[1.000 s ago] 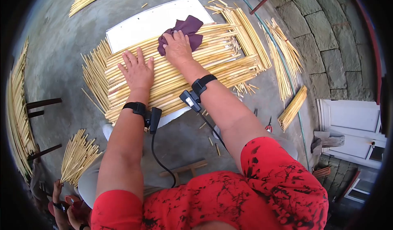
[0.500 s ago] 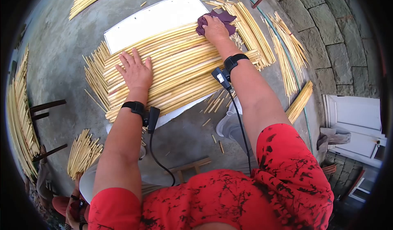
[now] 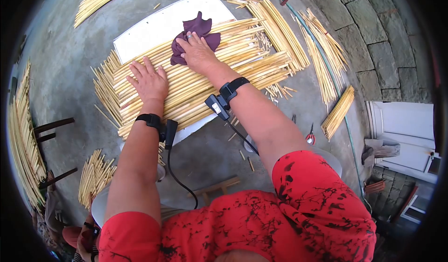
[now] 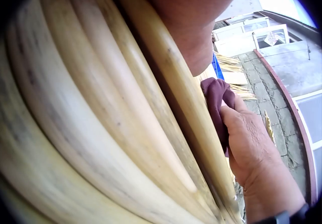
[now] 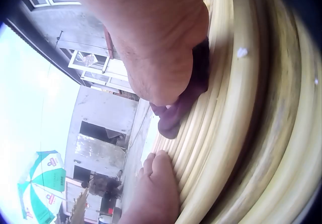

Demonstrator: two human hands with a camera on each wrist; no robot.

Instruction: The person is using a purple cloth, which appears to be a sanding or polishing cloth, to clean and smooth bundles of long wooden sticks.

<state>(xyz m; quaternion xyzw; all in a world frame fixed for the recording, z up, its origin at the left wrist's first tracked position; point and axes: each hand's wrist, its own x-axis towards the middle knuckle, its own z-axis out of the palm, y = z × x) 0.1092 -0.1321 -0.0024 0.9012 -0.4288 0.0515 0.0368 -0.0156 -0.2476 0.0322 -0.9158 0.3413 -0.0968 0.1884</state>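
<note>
My left hand (image 3: 151,82) rests on a mat-like row of pale yellow sticks (image 3: 186,92), its fingers spread. Over the upper middle of that row, my right hand (image 3: 200,54) holds a bunched dark purple cloth (image 3: 201,25) down against the sticks. In the left wrist view, folds of the cloth (image 4: 215,96) bulge around the thumb and fingers of the right hand (image 4: 254,143). The right wrist view shows the cloth (image 5: 173,121) under the right palm, with the left hand (image 5: 158,189) on the sticks beyond. The row lies on a white board (image 3: 177,22).
Shorter sticks (image 3: 105,87) lie at the row's left end. Several stick bundles (image 3: 338,113) lie on the floor to the right, near a green hose (image 3: 322,52). Red-handled pliers (image 3: 310,138) lie by my right leg. Another person (image 3: 86,236) sits at the lower left.
My right hand slid the cloth rightward along the sticks to their right end, then back left to the upper middle. The left hand stayed on the left part of the row.
</note>
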